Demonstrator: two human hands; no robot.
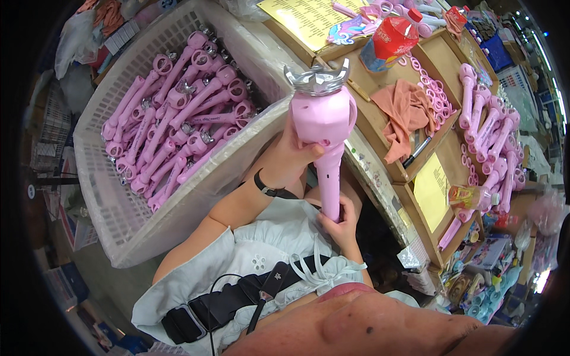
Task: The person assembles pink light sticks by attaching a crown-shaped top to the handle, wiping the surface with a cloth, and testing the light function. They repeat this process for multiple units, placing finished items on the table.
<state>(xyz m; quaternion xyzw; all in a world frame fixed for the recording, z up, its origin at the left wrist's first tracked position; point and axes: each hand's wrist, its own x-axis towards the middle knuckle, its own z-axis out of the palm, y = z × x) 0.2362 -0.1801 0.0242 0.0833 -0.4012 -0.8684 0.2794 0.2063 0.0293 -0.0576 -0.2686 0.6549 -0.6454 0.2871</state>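
Observation:
Upright in front of me stands a pink toy wand (322, 121), with a silver crown (320, 82) on top of its rounded head. My left hand (292, 155) is closed around the neck just under the head, thumb across the front. Lower down, my right hand (344, 226) grips the bottom end of the handle, its thumb against the pink plastic. Some fingers of both hands are hidden behind the wand. A small hole shows near the neck, and a small dark slot marks the handle.
To the left, a white plastic crate (98, 196) holds many similar pink wands (178, 113). Cardboard trays (350, 89) on the right bench carry an orange cloth (404, 113), pink rings (436, 98), a marker (417, 151), a red-labelled bottle (389, 43), yellow sheets (431, 190) and more wand parts (490, 127).

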